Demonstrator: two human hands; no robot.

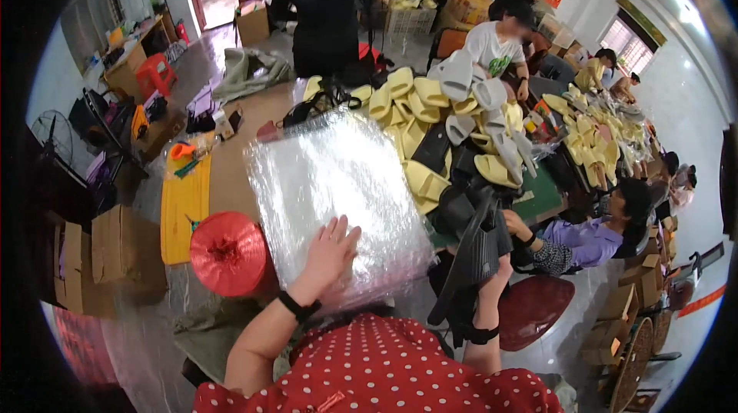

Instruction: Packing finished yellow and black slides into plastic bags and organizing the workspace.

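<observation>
My left hand (330, 253) lies on a thick stack of clear plastic bags (330, 167), its fingers stretched out. Over to the right, a pair of black slide slippers (475, 248) is in my right hand (503, 265), which they mostly hide. Just past them is a heap of cream slippers (400, 117), with grey slippers (457, 78) and black ones mixed in. A large roll of red plastic twine (228, 254) stands against the left edge of the bags.
Yellow sheets (184, 205) lie on the left of the brown table (234, 174). Cardboard boxes (127, 251) stand at the left. A co-worker in purple (588, 240) sits at the right, close to my slippers. Another in black (327, 17) stands across the table.
</observation>
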